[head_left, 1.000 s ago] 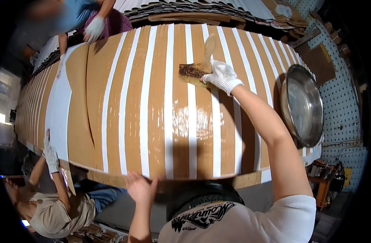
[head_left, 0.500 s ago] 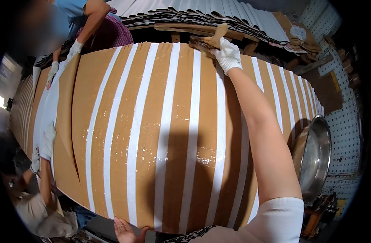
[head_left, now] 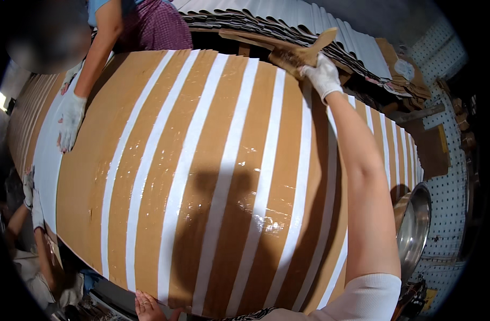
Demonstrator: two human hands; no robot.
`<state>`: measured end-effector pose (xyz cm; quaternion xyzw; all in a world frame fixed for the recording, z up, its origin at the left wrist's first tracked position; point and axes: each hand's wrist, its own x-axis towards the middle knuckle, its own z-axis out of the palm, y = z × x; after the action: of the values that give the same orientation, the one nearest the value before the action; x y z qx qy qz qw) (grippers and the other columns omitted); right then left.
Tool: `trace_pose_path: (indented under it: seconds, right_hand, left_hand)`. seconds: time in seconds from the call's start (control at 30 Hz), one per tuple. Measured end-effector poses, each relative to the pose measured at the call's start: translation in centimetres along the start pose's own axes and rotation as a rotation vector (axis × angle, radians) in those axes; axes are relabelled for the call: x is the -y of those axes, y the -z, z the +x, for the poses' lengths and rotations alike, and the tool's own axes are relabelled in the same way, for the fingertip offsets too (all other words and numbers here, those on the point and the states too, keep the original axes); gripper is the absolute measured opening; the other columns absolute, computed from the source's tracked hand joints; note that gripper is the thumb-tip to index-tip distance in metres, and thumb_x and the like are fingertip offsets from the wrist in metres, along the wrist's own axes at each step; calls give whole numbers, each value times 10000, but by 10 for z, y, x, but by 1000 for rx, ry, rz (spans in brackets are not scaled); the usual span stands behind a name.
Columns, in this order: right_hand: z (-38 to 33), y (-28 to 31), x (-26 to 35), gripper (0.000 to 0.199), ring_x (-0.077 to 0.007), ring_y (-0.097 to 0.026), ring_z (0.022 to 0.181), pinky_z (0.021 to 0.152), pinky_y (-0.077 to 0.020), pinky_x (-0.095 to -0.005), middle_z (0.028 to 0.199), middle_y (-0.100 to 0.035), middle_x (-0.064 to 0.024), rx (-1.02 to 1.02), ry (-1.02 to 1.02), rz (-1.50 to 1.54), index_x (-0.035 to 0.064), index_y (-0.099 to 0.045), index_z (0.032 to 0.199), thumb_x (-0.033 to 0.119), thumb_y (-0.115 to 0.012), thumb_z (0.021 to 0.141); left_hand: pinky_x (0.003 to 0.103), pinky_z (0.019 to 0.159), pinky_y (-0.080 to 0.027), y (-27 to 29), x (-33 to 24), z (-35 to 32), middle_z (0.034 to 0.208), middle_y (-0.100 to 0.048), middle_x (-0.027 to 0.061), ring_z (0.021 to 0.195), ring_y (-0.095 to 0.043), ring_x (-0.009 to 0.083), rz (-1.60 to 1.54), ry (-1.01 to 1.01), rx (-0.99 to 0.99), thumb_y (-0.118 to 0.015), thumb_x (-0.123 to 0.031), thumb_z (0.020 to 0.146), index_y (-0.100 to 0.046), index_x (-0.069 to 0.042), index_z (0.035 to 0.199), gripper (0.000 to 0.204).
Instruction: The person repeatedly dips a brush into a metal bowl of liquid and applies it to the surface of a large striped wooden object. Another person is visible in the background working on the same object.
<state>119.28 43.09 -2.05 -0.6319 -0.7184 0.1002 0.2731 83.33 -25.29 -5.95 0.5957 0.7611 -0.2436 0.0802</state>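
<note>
In my gloved right hand (head_left: 325,77) is a wide brush (head_left: 289,58) with a pale wooden handle. The hand is closed round it at the far edge of the work surface, the bristles at that edge. Overlapping brown sheets (head_left: 202,136) with exposed white strips cover the surface. Wet, shiny patches show across their middle. At the near edge, my bare left hand (head_left: 147,305) lies with its fingers stretched on the sheets, holding nothing; part of it is cut off by the lower rim.
At the far left a co-worker's gloved hands press a white strip (head_left: 48,160). Another person's gloved hands are at the near left edge. A metal basin (head_left: 416,227) stands at the right. Behind the far edge lies a stack of folded white sheets (head_left: 288,16).
My right hand and the brush have shifted slightly right and up. The brown flap at the left now lies flat; the far co-worker's hand has come down onto it. The view has shifted a little.
</note>
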Motion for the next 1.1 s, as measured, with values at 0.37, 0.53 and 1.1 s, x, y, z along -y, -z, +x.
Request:
trace_pose_path:
  seconds: [0.37,0.53,1.1]
  right_hand:
    - [9,-78,111,477,-344,-647,1133,981,-494,-428,1183,-712,-124,95,139,-32,159,-635,1255,266,-816,828]
    - [14,-55,162,521,-285,-670,1132,982,-513,-403,1196,-727,-125,18,109,5,141,-646,1282,379,-806,846]
    - [5,-121,262,444,-169,-690,816,662,-576,-315,1001,-705,-85,184,-197,1102,16,-638,1200,302,-769,886]
  left_hand:
    - [537,1175,-328,15,-6,6,1464,-434,386,1387,-419,492,-236,63,-31,-658,-699,832,-411,164,1426,1076]
    - [547,1173,-330,15,-9,9,1455,-436,393,1372,-427,508,-273,76,-84,-660,-687,839,-433,172,1405,1053]
    - [561,1164,-365,2,-12,9,1381,-511,392,1368,-460,500,-632,174,-344,-650,-728,834,-537,176,1329,1037]
